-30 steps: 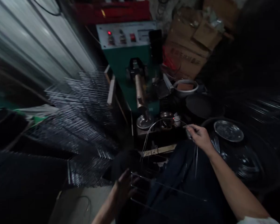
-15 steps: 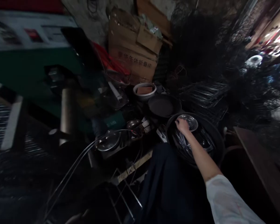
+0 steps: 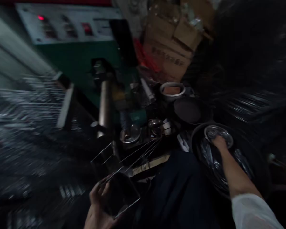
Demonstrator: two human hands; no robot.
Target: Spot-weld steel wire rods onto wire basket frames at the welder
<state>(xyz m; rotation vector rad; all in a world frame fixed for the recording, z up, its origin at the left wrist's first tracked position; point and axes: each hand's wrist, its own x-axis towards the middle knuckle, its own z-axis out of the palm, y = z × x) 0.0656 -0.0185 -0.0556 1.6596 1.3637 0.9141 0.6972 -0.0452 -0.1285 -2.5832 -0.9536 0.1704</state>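
Note:
Low in the view, my left hand [image 3: 98,198] has its fingers wrapped round a thin metal wire frame [image 3: 127,208], which stands up at a tilt. My right hand [image 3: 219,143] reaches into a round metal bowl [image 3: 225,132]; its fingertips are hidden in the bowl and by blur. That bowl rests inside a large dark tub [image 3: 195,133], over shiny metal pieces [image 3: 212,165]. Left of centre is a green machine [image 3: 69,60] with a metal cylinder [image 3: 105,101] on its front.
A white bowl [image 3: 169,97] with a reddish block and a dark round pan [image 3: 188,111] stand behind the tub. A cardboard box [image 3: 166,57] leans at the back. Blurred wire racks [image 3: 35,108] are stacked on the left. My knee [image 3: 181,178] is between both hands.
The view has swung left, so things sit further right. My left hand has come into view with the wire frame raised. My right hand is deeper in the metal bowl.

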